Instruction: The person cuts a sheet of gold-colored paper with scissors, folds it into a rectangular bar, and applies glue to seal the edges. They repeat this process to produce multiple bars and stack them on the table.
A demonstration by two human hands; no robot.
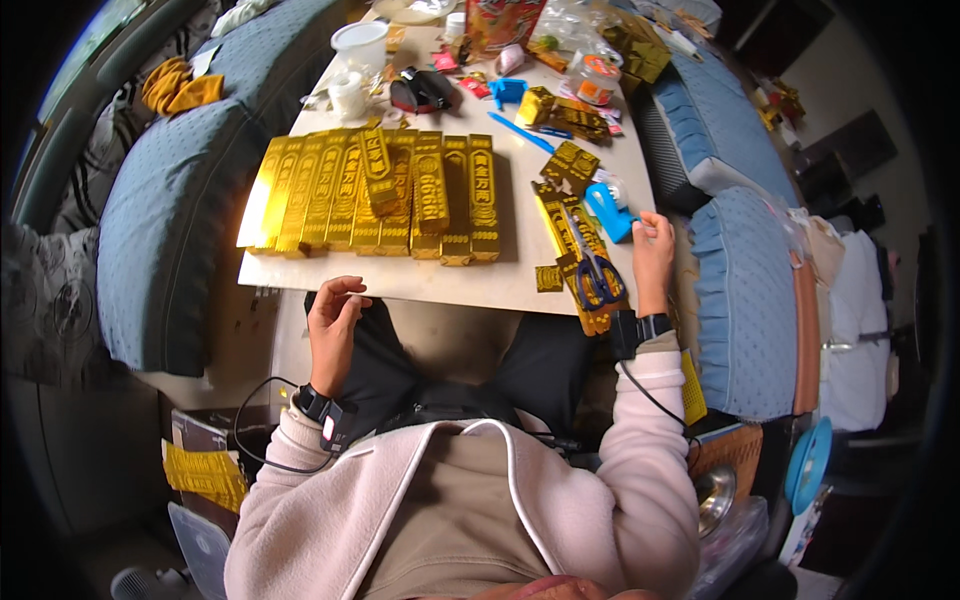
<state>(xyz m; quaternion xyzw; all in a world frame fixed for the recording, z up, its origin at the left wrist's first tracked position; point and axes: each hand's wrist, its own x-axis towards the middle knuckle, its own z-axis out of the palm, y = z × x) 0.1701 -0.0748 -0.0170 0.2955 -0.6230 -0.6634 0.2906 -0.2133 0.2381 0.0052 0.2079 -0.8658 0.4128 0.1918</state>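
Gold cartons [456, 205] lining the table's [520, 272] near edge.
I am holding my left hand [337, 312] there, fingers parted; my right hand [655, 252], grip unclear, beside the right-edge blue dispenser [606, 212].

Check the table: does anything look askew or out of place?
Yes. One gold box lies tilted on top of the otherwise orderly row of gold boxes. At the right, scissors lie on untidy gold pieces, which seem to jut past the near edge of the table.
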